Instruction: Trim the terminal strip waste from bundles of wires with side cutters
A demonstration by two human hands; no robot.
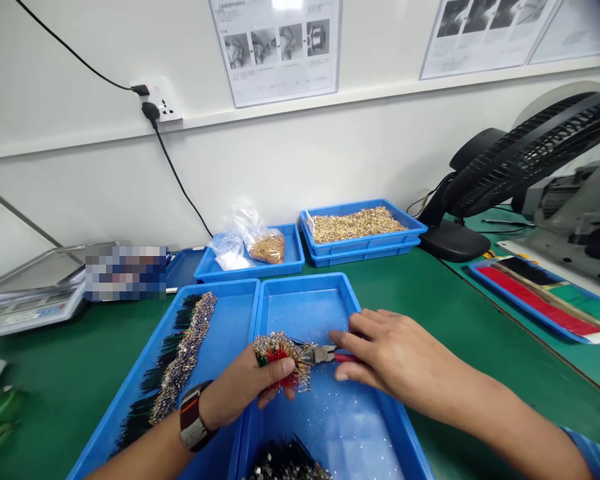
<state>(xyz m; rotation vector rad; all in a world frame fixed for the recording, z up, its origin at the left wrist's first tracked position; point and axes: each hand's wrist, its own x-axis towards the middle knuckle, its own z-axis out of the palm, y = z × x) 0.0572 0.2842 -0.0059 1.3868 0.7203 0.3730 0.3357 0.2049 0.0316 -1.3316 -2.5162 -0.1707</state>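
Observation:
My left hand is wrapped round a bundle of small metal-ended pieces with red and green parts, over the right blue tray. From the right, my right hand grips pliers with red handles. The jaws of the pliers touch the metal ends at the bundle's right side. In the left blue tray lies a long row of dark green pieces with metal ends. A dark pile of similar pieces sits at the near end of the right tray.
Behind stand a blue tray with plastic bags and stacked trays of gold-coloured parts. A black fan is at the right, near a tray of red, black and green strips. A scale stands left.

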